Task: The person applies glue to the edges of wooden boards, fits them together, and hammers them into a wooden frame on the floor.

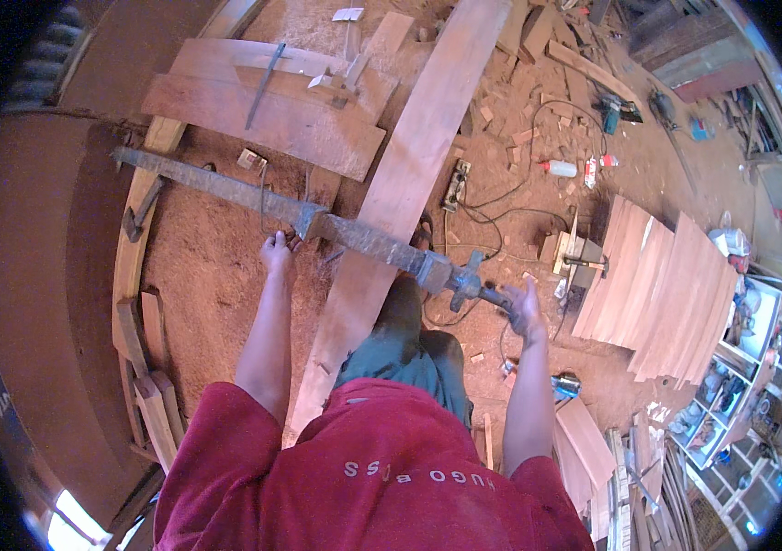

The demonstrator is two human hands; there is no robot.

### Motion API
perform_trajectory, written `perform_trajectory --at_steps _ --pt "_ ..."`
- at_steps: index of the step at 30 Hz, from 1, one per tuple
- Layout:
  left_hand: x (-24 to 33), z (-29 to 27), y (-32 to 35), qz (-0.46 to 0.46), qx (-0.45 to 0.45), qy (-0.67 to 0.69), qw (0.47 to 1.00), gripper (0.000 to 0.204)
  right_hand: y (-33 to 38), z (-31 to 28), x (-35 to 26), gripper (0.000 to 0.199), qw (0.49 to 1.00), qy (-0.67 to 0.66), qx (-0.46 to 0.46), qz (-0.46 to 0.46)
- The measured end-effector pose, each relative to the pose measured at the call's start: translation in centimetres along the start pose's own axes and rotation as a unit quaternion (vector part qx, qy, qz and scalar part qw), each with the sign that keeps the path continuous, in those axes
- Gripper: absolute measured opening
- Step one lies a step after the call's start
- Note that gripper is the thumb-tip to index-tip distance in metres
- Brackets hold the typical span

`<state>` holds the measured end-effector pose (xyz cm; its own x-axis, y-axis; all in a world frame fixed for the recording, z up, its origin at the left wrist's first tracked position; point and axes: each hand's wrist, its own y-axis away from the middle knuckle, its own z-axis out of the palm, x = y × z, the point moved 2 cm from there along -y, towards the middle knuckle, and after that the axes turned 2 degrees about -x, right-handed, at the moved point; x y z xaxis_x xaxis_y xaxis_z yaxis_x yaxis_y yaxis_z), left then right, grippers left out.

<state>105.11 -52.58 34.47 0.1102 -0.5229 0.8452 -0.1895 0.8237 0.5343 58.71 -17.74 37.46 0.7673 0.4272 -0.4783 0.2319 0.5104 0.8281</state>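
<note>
A long, worn metal bar clamp [225, 188] runs across in front of me, crossing over a long reddish plank [427, 119]. Its blue-grey sliding jaw [308, 219] sits mid-bar, and its screw head [469, 280] is at the right end. My left hand [281, 250] is just below the bar near the sliding jaw, fingers curled together beside a thin bent rod [263, 197]; what they pinch is too small to make out. At the screw's dark end, my right hand [526, 310] has its fingers spread, the palm against or close to it.
Wide boards [271, 119] lie at the far left, beside a wooden frame beam [129, 248]. A stack of planks [657, 285] lies right, with a hammer [588, 264] next to it. A power strip [455, 184], cables, bottles [560, 168] and offcuts are scattered over the sawdust floor.
</note>
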Motion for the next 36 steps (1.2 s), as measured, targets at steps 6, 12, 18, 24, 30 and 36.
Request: perform_trajectory --at_steps 6,12,18,24,30,36 --pt "-0.7 -7.3 2.1 -0.005 0.106 -0.014 0.994 0.022 5.4 3.1 -4.9 0.091 0.992 0.063 -0.084 -0.072" --pt "-3.1 -21.9 2.6 -0.003 0.200 -0.021 0.979 0.024 6.9 2.1 3.5 0.099 0.987 0.053 -0.038 0.147" --pt "-6.5 -24.4 7.7 -0.156 0.108 -0.215 0.958 0.028 2.1 3.0 -6.8 0.098 0.986 -0.095 -0.078 -0.111" --pt "-3.3 -15.6 12.5 0.085 0.231 -0.665 0.705 0.040 9.9 4.0 -1.5 0.097 0.965 0.007 -0.195 0.173" --pt "1.1 6.1 18.9 0.174 -0.309 -0.412 0.839 0.038 0.6 0.6 0.9 0.099 0.993 -0.019 -0.081 0.084" --pt "3.2 17.2 24.1 0.350 -0.438 -0.494 0.664 0.088 4.9 5.2 -6.0 0.091 0.996 0.035 -0.003 -0.085"
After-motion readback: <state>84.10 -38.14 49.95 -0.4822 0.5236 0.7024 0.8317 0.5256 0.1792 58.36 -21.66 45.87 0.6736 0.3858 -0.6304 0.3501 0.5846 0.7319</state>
